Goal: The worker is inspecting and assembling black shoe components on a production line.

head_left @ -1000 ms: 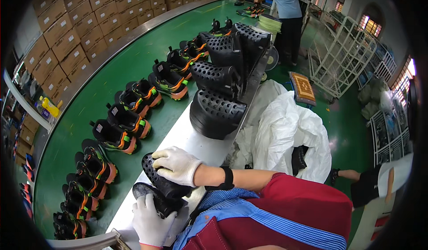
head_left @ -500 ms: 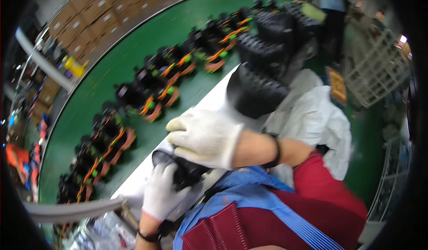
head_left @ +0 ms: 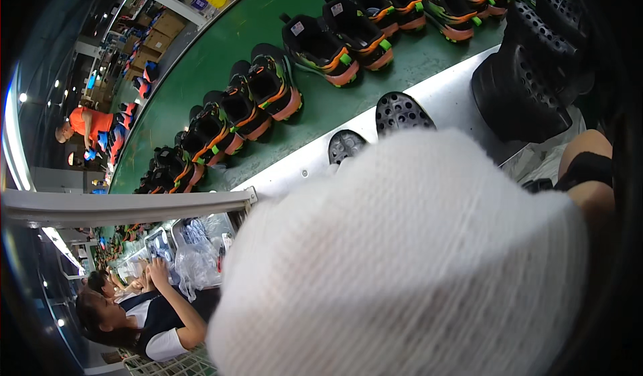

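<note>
A white knitted glove on one of my hands fills the lower middle, very close and blurred. Its fingers do not show, and I cannot tell which hand it is. At the right edge a bare forearm with a black band shows; its hand is hidden. Just beyond the glove, two rounded black pieces with holes stand out against the white ledge; the glove hides their lower parts. Whether a hand touches them I cannot tell. Larger black moulded pieces with holes are stacked farther right.
Black shoes with orange and green trim line the green belt. A white bar juts in from the left. Beyond it sit a person in a dark vest and clear plastic bags. A person in orange is farther off.
The view has swung left and closer to the shoes. Earlier, both gloved hands were low at a black piece by the ledge; now one glove covers much of the view.
</note>
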Motion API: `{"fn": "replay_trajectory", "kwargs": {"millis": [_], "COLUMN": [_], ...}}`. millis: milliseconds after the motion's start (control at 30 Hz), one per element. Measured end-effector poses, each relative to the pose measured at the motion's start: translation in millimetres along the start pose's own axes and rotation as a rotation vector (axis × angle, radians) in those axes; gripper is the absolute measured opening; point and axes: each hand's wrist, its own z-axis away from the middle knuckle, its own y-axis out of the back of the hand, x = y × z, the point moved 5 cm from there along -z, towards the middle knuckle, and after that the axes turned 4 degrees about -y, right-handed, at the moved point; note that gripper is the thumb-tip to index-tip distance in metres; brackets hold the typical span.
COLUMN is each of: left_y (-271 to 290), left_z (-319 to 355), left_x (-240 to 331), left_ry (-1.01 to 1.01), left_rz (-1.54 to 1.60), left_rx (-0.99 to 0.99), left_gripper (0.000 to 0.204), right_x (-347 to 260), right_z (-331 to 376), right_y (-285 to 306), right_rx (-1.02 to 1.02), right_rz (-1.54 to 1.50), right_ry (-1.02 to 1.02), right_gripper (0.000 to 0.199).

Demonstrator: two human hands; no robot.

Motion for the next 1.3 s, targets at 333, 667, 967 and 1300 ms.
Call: {"fn": "replay_trajectory", "kwargs": {"millis": [333,667,967,1300], "left_y": [0,21,-7,12], "left_z": [7,-11,18,2], "left_x": [16,31,17,31], "left_ry": [-0.133,-0.143,-0.124,-0.079], "left_rz": [0.108,0.146,0.195,0.563], "left_rx": [0.125,0.075,0.285,0.191], "left_gripper": [0.068,0.064,0.054,0.040], "right_x": [-9,-21,-36,-67], "right_z": [9,6,40,-24], "right_y": [26,13,9,3], "right_rx": [-0.055,-0.013,-0.041,-0.039], "right_rz": [0.255,0.183,0.208,0.109], "right_ry": [-0.046,-0.111,-0.213,0.146], "right_gripper": [0.012,0.010,0.009,0.008]}}
